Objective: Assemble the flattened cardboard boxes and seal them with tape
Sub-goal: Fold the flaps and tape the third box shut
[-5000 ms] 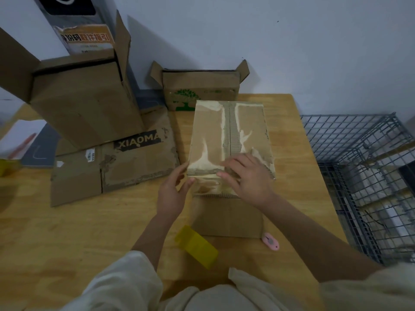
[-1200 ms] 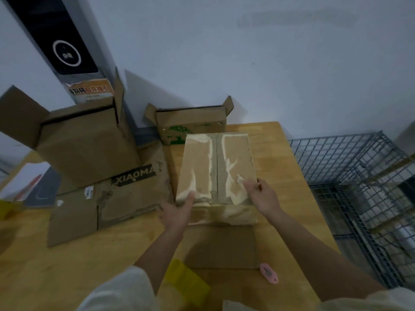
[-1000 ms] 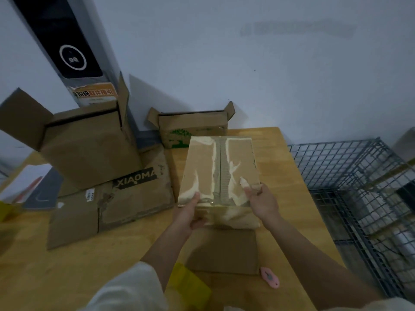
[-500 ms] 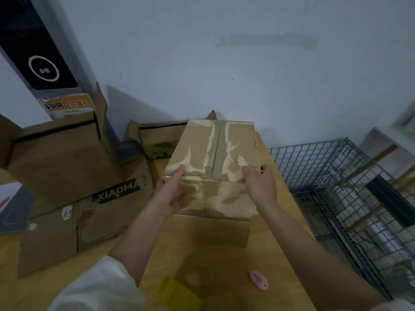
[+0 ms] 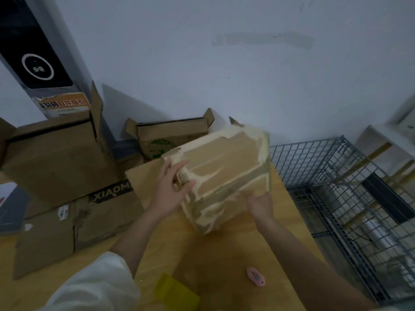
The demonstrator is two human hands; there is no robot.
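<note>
A taped cardboard box (image 5: 224, 173), shiny with clear tape and torn pale patches, hangs tilted in the air above the wooden table (image 5: 224, 254). My left hand (image 5: 171, 191) lies against its left end, fingers spread along the edge and thumb on the near face. Under the box's lower right corner, my right hand (image 5: 260, 206) grips it from below. A yellow tape dispenser (image 5: 176, 292) lies on the table near my left sleeve. A flattened cardboard sheet (image 5: 143, 182) lies beneath the raised box.
A small pink cutter (image 5: 256, 276) lies on the table at the front right. An open large box (image 5: 56, 160) sits on flattened XIAOMI cardboard (image 5: 74, 218) at the left. An open box with green print (image 5: 170, 140) stands by the wall. A wire cage (image 5: 341, 198) borders the table's right edge.
The taped box has been lifted off the table and turned clockwise to a tilt. My right hand slid to its underside; my left hand moved to its left end.
</note>
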